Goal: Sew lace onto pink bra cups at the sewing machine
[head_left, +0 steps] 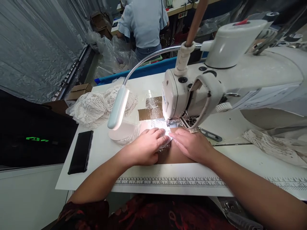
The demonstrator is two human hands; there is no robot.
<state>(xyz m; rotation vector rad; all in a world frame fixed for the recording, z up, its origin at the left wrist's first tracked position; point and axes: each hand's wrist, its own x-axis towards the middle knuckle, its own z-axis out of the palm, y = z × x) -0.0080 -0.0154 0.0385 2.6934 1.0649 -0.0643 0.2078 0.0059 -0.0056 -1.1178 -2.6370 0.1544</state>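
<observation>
Lace: our white lace point(157, 123) lies under the left fingertips and beside the right ones, just by the sewing machine's point(170, 95) foot.
Nearer hand: our left hand point(146, 146), fingers slightly spread, pressing from above.
Right hand: ours point(195, 145) points leftward, fingers close together; we cannot tell whether they pinch.
Lace direction: its visible part reaches toward us between our hands; long axis partly hidden.

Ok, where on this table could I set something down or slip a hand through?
Bare tabletop shows between the phone and the left forearm, and between the right forearm and the beige lace at right. Crowded: by the sewing machine, where the left hand and right hand are at the white lace, and back left, around the lace pile.
</observation>
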